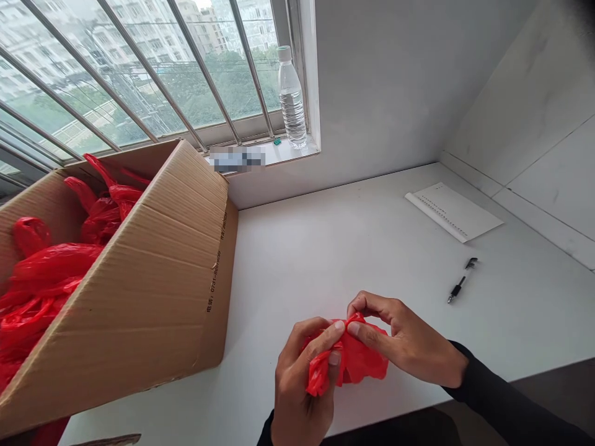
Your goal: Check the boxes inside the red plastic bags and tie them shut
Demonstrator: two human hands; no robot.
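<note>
A crumpled red plastic bag [365,359] is held just above the front edge of the white table. My left hand [302,378] is closed on its left side, with a bunched end of the bag poking out below the fingers. On the upper part, my right hand [404,337] pinches the plastic between thumb and forefinger. The two thumbs nearly meet at a gathered spot at the top of the bag. Whether anything is inside the bag cannot be seen.
At the left a cardboard box [153,297] holds several red plastic bags [56,266]. A pen [462,282] and a white paper [455,210] lie on the right of the table [320,248]. A water bottle [292,102] stands on the windowsill beside window bars.
</note>
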